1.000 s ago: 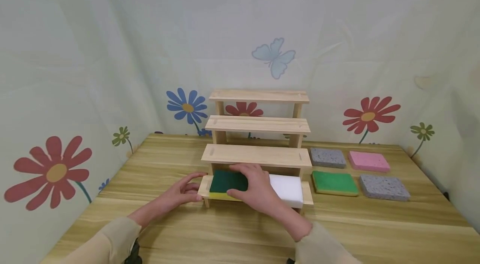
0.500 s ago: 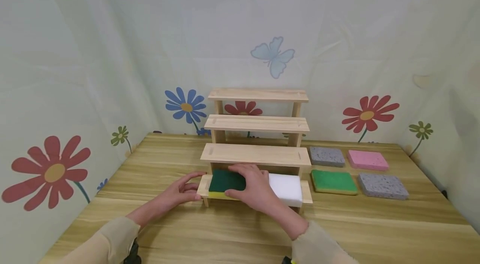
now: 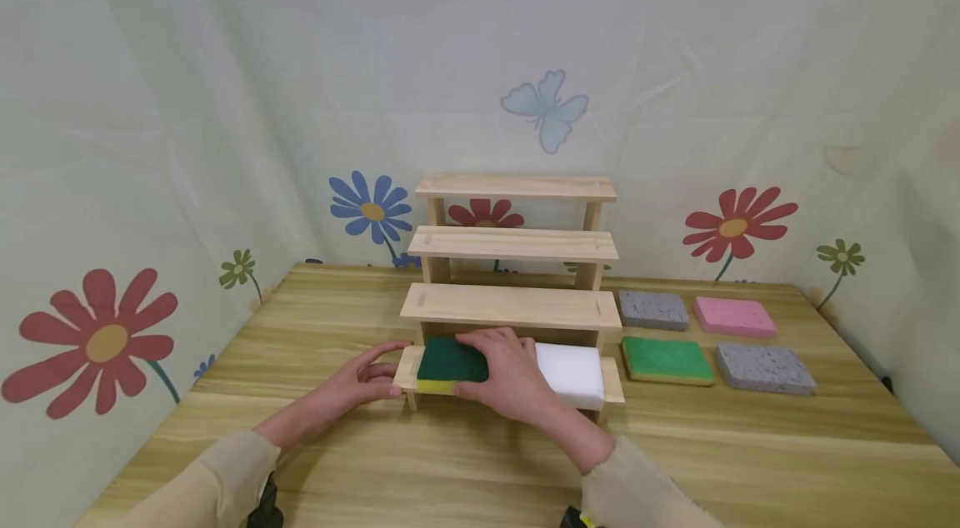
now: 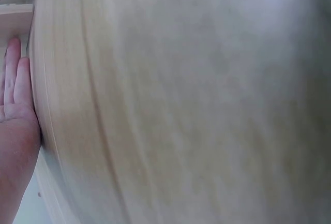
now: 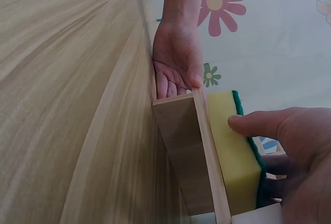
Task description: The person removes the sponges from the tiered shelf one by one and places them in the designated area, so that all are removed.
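Note:
My right hand (image 3: 512, 374) holds a sponge (image 3: 450, 361) with a dark green top and yellow body on the lowest step of a wooden tiered shelf (image 3: 510, 307). In the right wrist view its thumb presses the yellow side of the sponge (image 5: 227, 146); the other fingers are partly hidden behind the green layer. A white sponge (image 3: 572, 374) lies on the same step, to the right of that hand. My left hand (image 3: 360, 378) rests at the left end of the lowest step, its thumb touching the board's edge. Straight fingers (image 4: 12, 79) show in the left wrist view.
Right of the shelf, on the wooden table (image 3: 315, 461), lie a grey sponge (image 3: 652, 310), a pink sponge (image 3: 735, 317), a green-topped sponge (image 3: 667, 360) and another grey sponge (image 3: 765, 368). A flowered cloth (image 3: 465, 53) hangs behind and at the sides.
The dark green sponge and my right hand have shifted very slightly left along the lowest step. My left hand stays at the step's end. The whole view has also drifted a little.

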The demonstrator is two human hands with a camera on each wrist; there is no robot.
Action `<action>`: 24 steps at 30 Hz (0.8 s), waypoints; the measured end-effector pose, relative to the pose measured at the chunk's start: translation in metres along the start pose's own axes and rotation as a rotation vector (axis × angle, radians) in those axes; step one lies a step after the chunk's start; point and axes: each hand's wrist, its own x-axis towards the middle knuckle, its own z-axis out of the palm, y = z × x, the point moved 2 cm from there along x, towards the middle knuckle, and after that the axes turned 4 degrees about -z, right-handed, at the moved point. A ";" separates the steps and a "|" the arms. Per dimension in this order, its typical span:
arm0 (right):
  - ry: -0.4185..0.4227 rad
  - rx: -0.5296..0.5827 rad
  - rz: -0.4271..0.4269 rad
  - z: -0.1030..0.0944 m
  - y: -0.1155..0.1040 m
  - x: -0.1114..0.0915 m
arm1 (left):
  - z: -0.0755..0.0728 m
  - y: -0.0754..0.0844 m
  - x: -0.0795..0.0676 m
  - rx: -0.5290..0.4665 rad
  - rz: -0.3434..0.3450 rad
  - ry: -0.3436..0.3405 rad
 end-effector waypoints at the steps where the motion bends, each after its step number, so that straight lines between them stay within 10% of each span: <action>1: -0.001 -0.007 -0.003 0.000 0.000 0.000 | 0.000 0.000 0.000 0.002 0.003 -0.001; 24: 0.002 0.083 0.009 -0.006 -0.001 -0.002 | 0.000 0.001 -0.002 -0.006 0.041 -0.025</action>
